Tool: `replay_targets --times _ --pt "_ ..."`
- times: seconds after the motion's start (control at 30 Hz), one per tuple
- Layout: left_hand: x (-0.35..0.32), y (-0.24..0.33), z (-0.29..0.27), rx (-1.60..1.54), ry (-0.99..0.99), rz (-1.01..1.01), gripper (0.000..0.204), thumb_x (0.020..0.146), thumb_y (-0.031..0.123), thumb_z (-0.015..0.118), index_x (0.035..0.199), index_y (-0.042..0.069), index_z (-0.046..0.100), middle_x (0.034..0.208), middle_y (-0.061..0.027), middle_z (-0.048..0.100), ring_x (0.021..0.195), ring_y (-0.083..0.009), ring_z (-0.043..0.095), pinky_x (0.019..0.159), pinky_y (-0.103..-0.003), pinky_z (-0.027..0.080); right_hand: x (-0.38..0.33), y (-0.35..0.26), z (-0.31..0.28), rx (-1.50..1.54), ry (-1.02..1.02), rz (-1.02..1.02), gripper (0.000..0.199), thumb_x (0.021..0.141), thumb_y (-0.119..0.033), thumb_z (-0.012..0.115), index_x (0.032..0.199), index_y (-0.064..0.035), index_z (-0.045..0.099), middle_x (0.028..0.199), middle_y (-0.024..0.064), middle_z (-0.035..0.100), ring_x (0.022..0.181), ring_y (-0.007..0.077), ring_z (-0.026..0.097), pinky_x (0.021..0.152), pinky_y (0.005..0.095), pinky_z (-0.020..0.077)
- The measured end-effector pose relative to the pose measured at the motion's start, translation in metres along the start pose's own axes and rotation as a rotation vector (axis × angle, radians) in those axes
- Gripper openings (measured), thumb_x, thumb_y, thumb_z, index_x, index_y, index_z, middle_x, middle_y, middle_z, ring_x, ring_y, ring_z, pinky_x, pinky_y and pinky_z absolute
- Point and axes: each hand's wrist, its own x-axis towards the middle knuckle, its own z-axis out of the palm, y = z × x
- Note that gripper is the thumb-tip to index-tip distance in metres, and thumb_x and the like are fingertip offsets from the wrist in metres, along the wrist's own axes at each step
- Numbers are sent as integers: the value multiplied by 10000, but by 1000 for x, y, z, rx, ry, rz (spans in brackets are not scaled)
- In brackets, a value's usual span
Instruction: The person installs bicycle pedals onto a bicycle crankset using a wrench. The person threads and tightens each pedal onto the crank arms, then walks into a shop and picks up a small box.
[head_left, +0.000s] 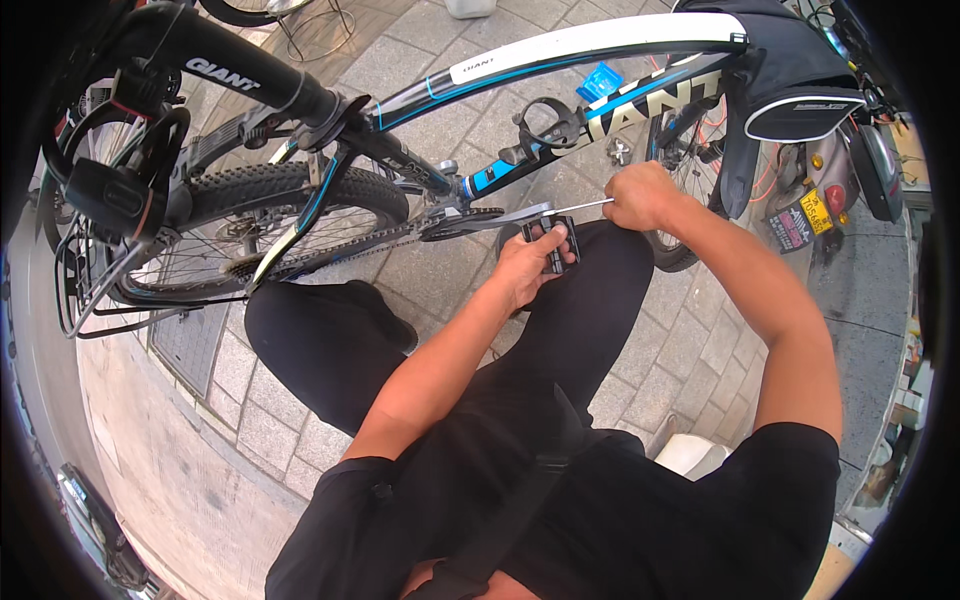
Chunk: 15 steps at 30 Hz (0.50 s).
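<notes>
A bicycle with a black, white and blue frame [600, 120] stands before me, and its silver crank arm [505, 218] points right. My left hand [526, 264] is closed on a black pedal [566, 250] beside the crank's outer end, thumb across its upper face. Whether the pedal is joined to the crank, I cannot tell. My right hand [645, 196] is in a fist above my right knee, around a thin metal tool [592, 204]. The shaft points left to the crank's end by the pedal; its kind is hidden in my grip.
The chain [345, 258] and rear wheel [290, 195] are at left. A bottle cage [548, 124] sits on the frame. A blue packet [600, 82] and small metal parts [619, 151] lie on the paving beyond. At right, a black bag [790, 90] hangs near a yellow plate [816, 208].
</notes>
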Motion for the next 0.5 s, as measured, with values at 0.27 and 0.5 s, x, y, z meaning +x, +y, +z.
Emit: replay_targets --times 0.27,0.5 --pt "-47 -57 -7 104 130 144 273 992 250 738 1185 97 620 1150 -63 676 963 -267 720 795 -434 624 -69 -20 -8 -126 18 124 295 846 -314 661 883 -52 790 896 202 758 901 401 736 827 488 576" --pt "-57 -73 -1 271 202 161 264 993 277 724 1153 85 639 1128 -70 700 937 -262 726 762 -408 612 -143 -68 45 392 321 413 348 868 -349 608 874 -37 761 878 236 740 899 433 716 824 504 562"
